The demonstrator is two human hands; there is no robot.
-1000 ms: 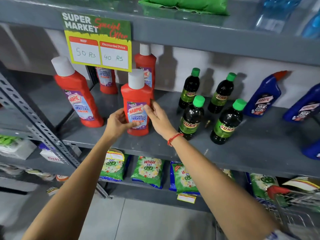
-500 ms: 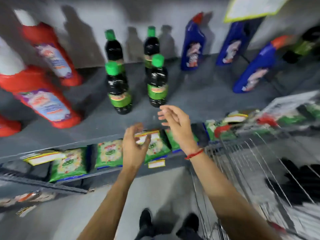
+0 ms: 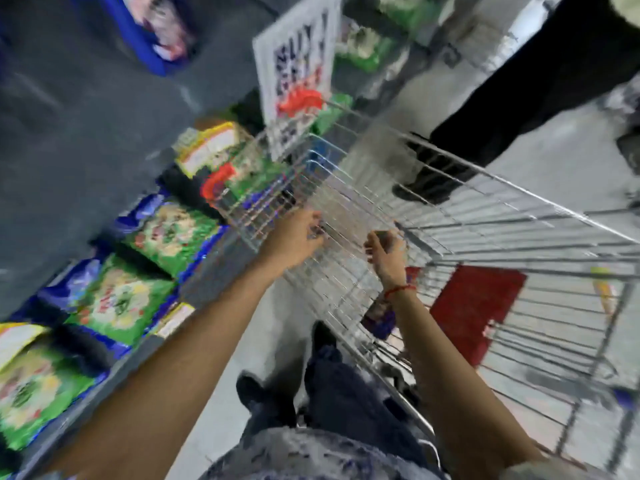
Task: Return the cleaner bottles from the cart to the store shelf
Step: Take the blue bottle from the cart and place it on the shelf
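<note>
The frame is blurred by motion. My left hand (image 3: 298, 237) and my right hand (image 3: 384, 251) hang over the wire cart (image 3: 485, 174), fingers loosely curled, and nothing shows in either. Below my right wrist, inside the cart, lies a red bottle with a purple label (image 3: 381, 317), partly hidden by my arm. A flat red shape (image 3: 474, 306) sits further right in the cart; I cannot tell what it is. The grey store shelf (image 3: 86, 133) runs along the left, with a blue cleaner bottle (image 3: 145, 32) at its far end.
Green detergent packs (image 3: 169, 233) fill the lower shelf beside the cart. A white offer sign (image 3: 298, 64) hangs past the cart's red corner guard (image 3: 218, 181). A person in black trousers (image 3: 519, 81) stands beyond the cart. My own feet (image 3: 263, 396) are on the pale floor.
Both hands let go of the red bottle on the shelf, drew back and swung right and down over the cart. My view turned from the shelf to the cart.
</note>
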